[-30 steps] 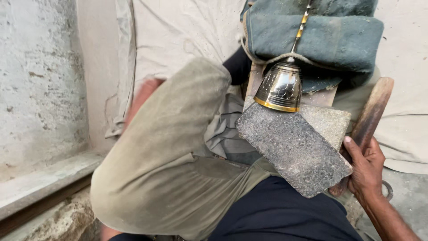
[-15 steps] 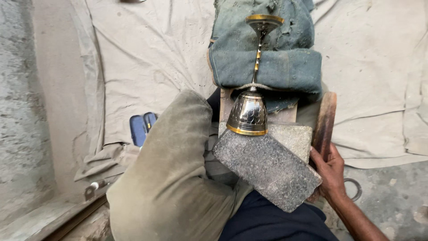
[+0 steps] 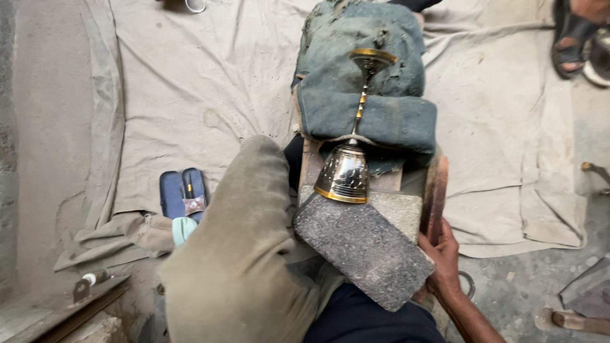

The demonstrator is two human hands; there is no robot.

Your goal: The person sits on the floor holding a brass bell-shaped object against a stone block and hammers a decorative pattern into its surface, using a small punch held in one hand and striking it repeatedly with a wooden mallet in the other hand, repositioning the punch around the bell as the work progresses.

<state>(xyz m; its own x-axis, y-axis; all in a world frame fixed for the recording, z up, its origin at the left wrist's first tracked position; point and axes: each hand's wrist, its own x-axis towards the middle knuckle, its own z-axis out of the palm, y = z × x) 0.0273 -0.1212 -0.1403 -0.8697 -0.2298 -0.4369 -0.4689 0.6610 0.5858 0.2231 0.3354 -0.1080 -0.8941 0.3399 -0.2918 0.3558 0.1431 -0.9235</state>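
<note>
- Head view: the right hand (image 3: 443, 260) curled its fingers around the near right edge of a grey stone slab (image 3: 362, 251) tilted across the lap.
- The brass goblet (image 3: 351, 155) lay on its side, cup touching the slab's far edge, stem over the folded blue-green cloth (image 3: 394, 117).
- The left hand was hidden behind the raised knee (image 3: 248, 254); its fingers could not be told.
- A blue sandal (image 3: 181, 194) lay on the canvas sheet (image 3: 203, 89).

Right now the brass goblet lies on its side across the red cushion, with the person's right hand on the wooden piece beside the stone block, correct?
Almost. The head view shows the cushion is grey-green, not red. The brass goblet does lie across it, and the right hand rests on the wooden piece beside the stone block.
</note>
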